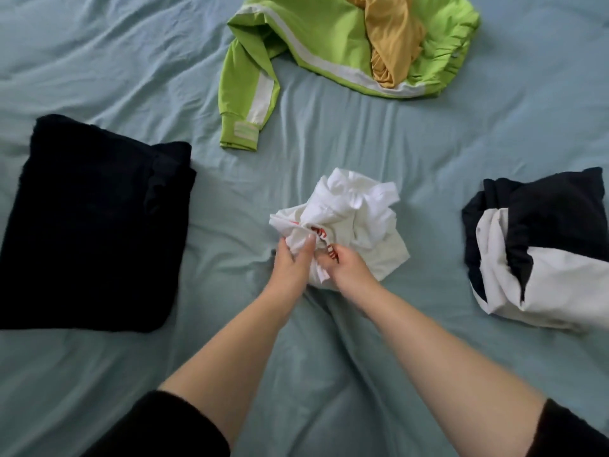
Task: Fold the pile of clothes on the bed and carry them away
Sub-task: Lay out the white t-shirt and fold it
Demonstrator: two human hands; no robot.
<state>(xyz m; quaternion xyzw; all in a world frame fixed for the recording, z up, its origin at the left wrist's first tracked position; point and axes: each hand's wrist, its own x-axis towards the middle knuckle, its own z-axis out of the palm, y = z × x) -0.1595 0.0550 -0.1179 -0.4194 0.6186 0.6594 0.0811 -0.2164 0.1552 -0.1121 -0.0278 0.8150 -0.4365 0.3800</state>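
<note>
Black sleeves pushed up at the bottom edge, forearms bare. Left hand and right hand both closed on the near edge of a crumpled white shirt, red print showing between the fingers. Shirt bunched at the middle of the bed, resting on a wrinkled pale blue sheet. Folded dark garment flat on the left, well apart from the shirt. Black and white folded pile on the right, cut off by the frame's edge. Open sheet on both sides of the hands. Farther off, a lime green jacket lay unfolded, a yellow garment tucked inside it, one sleeve trailing toward the shirt.
</note>
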